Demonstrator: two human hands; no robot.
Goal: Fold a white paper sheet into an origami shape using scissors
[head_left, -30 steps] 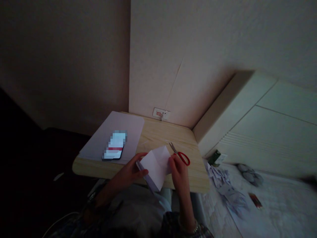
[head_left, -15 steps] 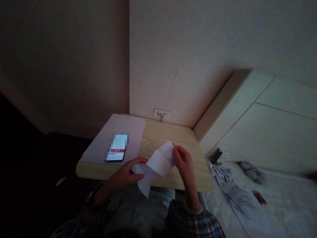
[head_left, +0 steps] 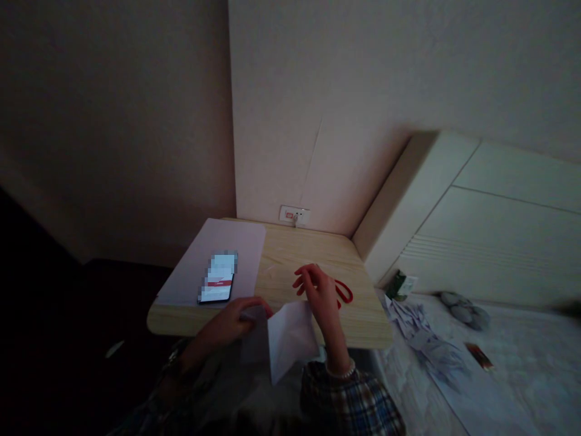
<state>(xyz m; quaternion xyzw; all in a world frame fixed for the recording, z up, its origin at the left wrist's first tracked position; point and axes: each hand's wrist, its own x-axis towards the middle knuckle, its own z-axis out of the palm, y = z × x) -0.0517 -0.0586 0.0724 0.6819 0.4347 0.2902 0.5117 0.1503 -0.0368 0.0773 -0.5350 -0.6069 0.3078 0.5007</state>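
Note:
My left hand (head_left: 231,322) is closed on a folded white sheet of paper (head_left: 287,340), held at the near edge of a small wooden table (head_left: 281,257). The paper hangs partly below the table edge. My right hand (head_left: 318,289) is off the paper, over the table, with its fingers apart and curled, right beside red-handled scissors (head_left: 344,292). The scissors lie on the table and are partly hidden by that hand.
A lit phone (head_left: 218,277) lies on a large white sheet (head_left: 213,257) on the table's left part. A wall socket (head_left: 294,214) sits behind. A bed (head_left: 499,363) at right carries paper scraps (head_left: 422,342) and a white headboard (head_left: 476,212).
My right hand let go of the paper and moved up over the scissors. The left hand lowered the paper toward the table's near edge.

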